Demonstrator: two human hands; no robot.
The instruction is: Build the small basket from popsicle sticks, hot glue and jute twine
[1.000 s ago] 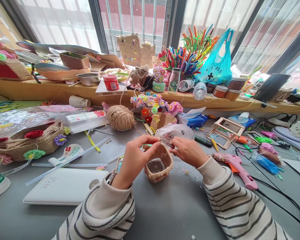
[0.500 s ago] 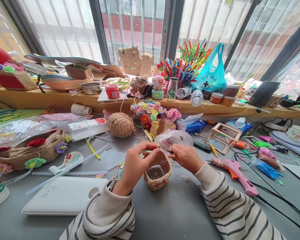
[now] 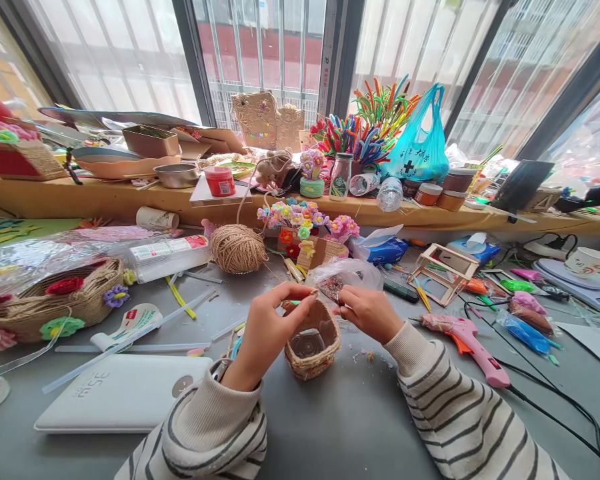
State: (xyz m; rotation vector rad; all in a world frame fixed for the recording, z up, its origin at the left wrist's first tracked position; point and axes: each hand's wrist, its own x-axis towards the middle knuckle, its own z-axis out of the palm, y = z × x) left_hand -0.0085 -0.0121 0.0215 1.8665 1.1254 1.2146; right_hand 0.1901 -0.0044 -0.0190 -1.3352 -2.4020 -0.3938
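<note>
A small twine-wrapped basket (image 3: 313,367) with a clear plastic inside stands on the grey table between my hands. Over its left rim, my left hand (image 3: 273,327) is closed in a pinch; a tiny brownish bit shows at the fingertips, too small to name. To the right of the rim, my right hand (image 3: 373,312) is also closed, with a thin dark piece partly showing at its fingers. Just beyond them lies a clear plastic bag (image 3: 357,272) with small brownish-red contents.
A pink glue gun (image 3: 475,343) with its cable lies at right, near a wooden frame (image 3: 443,273). At left are a white power bank (image 3: 120,393), glue sticks (image 3: 130,349) and a rope basket (image 3: 95,283). A twine ball (image 3: 239,249) and crocheted flowers (image 3: 295,217) sit behind.
The camera view has shifted slightly. My hands stay pinched above the basket, and the dark piece between them at my right fingers shows less now.
</note>
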